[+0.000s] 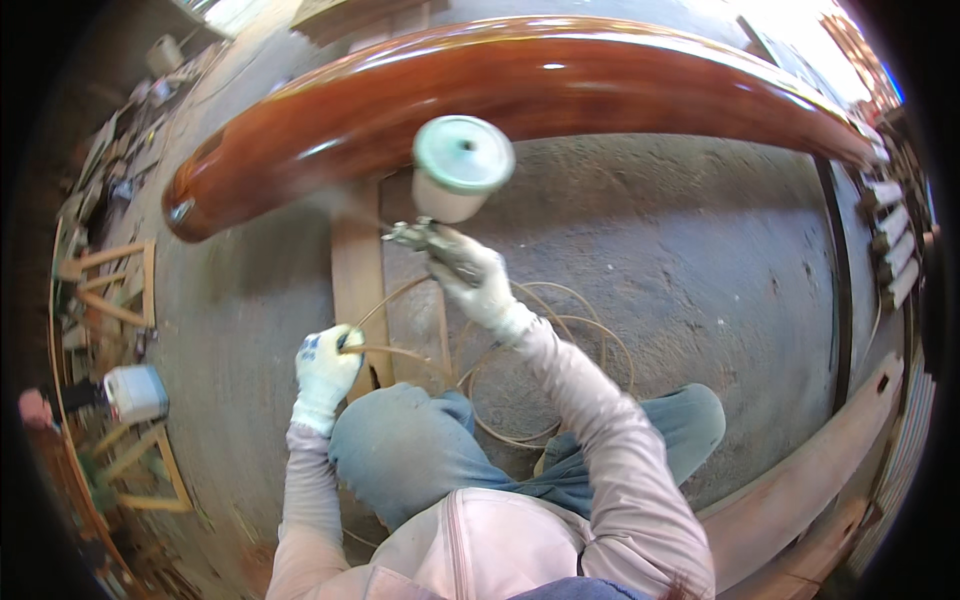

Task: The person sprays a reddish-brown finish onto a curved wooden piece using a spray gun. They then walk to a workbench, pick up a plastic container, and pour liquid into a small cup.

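My right hand (480,285), in a white glove, is closed round the handle of a metal spray gun (430,240). A whitish paint cup with a pale green lid (463,153) sits on top of the gun. Faint mist leaves the nozzle toward a long, glossy red-brown wooden column (500,95) lying across the far side. The nozzle is apart from the wood. Lower and to the left, my gloved left hand (330,365) is closed on a tan air hose (395,352), which bends up to the gun's handle.
Loops of hose (540,435) lie on the concrete floor beside my knees. A wooden plank (358,270) runs under the column. Wooden frames (115,285) and a white plastic jug (136,393) stand at the left. Another long timber (810,475) lies at the lower right.
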Available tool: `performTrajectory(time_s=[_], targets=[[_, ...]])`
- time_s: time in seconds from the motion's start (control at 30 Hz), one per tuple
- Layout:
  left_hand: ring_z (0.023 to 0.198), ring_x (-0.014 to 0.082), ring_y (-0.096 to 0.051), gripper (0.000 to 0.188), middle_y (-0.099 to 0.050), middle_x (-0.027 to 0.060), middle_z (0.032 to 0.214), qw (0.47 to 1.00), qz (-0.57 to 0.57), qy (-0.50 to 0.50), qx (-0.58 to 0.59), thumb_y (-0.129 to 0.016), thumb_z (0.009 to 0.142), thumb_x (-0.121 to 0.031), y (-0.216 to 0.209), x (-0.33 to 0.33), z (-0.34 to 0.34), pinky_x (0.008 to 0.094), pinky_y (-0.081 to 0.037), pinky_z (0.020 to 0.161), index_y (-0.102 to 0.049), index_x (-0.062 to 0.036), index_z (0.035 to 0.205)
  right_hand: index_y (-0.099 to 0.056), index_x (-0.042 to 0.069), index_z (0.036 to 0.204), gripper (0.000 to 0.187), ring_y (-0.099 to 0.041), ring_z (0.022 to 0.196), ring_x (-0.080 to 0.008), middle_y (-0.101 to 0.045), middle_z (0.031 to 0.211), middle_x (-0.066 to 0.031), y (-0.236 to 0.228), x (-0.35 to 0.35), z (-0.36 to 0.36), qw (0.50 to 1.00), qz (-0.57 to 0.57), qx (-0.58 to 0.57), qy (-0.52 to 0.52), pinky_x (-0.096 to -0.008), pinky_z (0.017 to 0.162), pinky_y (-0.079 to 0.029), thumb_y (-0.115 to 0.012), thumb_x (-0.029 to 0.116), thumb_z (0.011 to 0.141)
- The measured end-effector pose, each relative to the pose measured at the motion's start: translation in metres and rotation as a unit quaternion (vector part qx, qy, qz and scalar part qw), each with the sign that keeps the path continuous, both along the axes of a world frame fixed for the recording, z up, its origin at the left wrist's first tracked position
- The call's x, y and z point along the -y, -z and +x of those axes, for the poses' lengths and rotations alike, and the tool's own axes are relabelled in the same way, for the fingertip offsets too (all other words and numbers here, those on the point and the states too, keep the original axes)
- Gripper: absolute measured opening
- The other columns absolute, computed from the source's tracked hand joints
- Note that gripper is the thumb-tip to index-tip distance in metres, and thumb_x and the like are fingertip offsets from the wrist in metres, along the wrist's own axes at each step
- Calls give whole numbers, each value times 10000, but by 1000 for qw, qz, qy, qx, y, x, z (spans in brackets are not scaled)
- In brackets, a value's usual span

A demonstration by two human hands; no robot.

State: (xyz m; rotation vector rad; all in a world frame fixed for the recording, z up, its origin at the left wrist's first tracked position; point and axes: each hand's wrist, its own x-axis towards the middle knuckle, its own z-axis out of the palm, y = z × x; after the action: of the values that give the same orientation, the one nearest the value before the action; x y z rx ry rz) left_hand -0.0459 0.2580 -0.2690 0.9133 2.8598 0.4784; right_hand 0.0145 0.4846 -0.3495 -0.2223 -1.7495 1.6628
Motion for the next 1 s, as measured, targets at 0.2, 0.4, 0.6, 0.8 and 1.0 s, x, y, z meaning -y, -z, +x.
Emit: performTrajectory(time_s=[0.2,0.4,0.6,0.8,1.0], targets=[[677,332,-643,241,-650,149,692,999,1,-2,54,-574,861,-259,-2,-4,-8,419,-482,619,-684,-60,780,-598,9,1209,400,-664,1006,-168,-676,1152,-97,-5,-124,56,990,115,63,-49,-285,853,-525,-708,47,826],[690,322,-631,224,-647,157,692,969,-156,120,149,-577,863,-200,-13,-78,-8,384,-470,644,-690,-29,775,-614,25,1217,372,-668,819,-131,-716,994,-66,37,-235,186,949,25,181,257,-274,693,-539,-689,86,858],[638,314,-605,229,-613,162,652,928,-225,242,175,-563,844,-211,-53,-152,13,377,-450,605,-684,-43,744,-636,69,1201,294,-585,636,-86,-695,850,-15,79,-360,290,860,-24,70,505,-232,574,-461,-631,114,910],[642,371,-603,124,-584,185,678,930,-188,275,152,-582,834,-159,-75,-189,85,388,-446,558,-633,-54,790,-642,136,1206,350,-688,856,-181,-720,982,-71,62,-493,367,738,67,126,660,-305,730,-514,-658,303,899],[630,382,-586,116,-559,190,673,931,-105,314,153,-603,845,-137,-66,-199,137,392,-440,557,-610,-33,794,-634,144,1226,384,-699,846,-179,-720,1004,-87,30,-505,377,778,106,194,589,-306,713,-537,-674,303,879]])
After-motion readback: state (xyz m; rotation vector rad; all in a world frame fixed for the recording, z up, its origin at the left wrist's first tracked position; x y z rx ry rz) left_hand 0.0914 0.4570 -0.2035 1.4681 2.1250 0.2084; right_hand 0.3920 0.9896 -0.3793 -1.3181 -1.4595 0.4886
